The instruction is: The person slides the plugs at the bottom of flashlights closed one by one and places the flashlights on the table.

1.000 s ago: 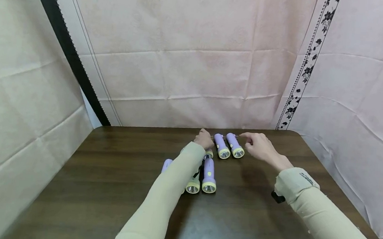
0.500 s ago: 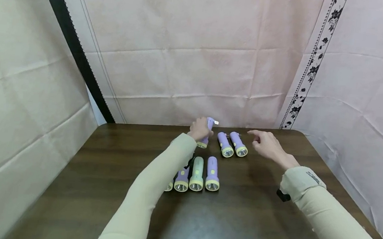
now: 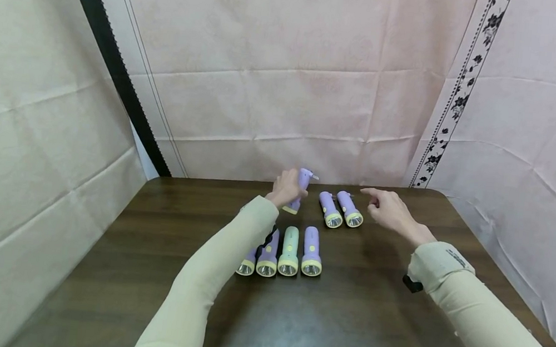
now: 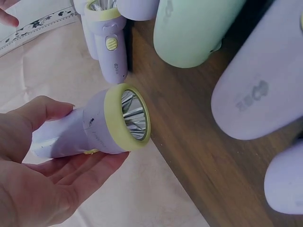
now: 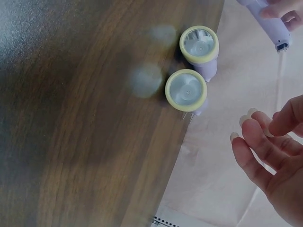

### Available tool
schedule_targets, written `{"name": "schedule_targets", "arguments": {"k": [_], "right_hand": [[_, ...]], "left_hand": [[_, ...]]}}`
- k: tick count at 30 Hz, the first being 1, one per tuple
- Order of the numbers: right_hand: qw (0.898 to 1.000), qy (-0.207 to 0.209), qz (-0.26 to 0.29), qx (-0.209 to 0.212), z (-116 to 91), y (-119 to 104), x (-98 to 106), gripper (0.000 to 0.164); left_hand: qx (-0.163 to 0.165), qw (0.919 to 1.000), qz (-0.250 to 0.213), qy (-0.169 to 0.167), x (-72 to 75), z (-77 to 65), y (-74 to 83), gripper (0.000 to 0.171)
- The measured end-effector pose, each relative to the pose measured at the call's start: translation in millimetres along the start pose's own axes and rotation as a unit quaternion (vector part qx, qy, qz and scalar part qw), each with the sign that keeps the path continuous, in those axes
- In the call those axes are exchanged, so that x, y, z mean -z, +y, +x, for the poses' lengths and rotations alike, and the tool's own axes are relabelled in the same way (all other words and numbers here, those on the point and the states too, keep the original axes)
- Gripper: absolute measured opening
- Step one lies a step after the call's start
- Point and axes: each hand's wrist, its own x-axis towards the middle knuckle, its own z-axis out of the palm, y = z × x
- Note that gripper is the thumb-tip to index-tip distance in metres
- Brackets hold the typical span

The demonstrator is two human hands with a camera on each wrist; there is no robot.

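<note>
Nearest, a row of flashlights (image 3: 289, 253) rests on the table (image 3: 355, 315). At two o'clock from it, the right hand (image 3: 387, 209) holds nothing (fingers relaxed). At twelve, the left hand (image 3: 285, 188) grips a tilted flashlight (image 4: 97, 118); handling it seems the current step, and lowering it would call for steadiness.

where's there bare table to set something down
The table looks bare left of the left sleeve, and on the near side of the flashlight row, toward the right sleeve. It is crowded along that row, and behind it, where the rear pair lies between the right hand and the left hand, which grips another flashlight.
</note>
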Motion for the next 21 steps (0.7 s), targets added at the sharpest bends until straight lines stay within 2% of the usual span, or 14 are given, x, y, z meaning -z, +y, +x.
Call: {"name": "schedule_targets", "arguments": {"k": [7,17,21], "right_hand": [[1.000,-0.001,-0.001,0.004,1,-2,-1,0.052],[1.000,-0.012,0.012,0.007,4,-8,-3,0.052],[1.000,-0.006,0.007,0.013,7,-11,-5,0.053]], "left_hand": [[-0.005,0.9999,-0.016,0.001,-1.9,-3.7,0.7,0.041],[-0.030,0.9992,-0.027,-0.008,-9.4,-8.7,4.5,0.060],[-0.031,0.9992,-0.025,-0.007,-12.4,-9.9,5.8,0.058]]}}
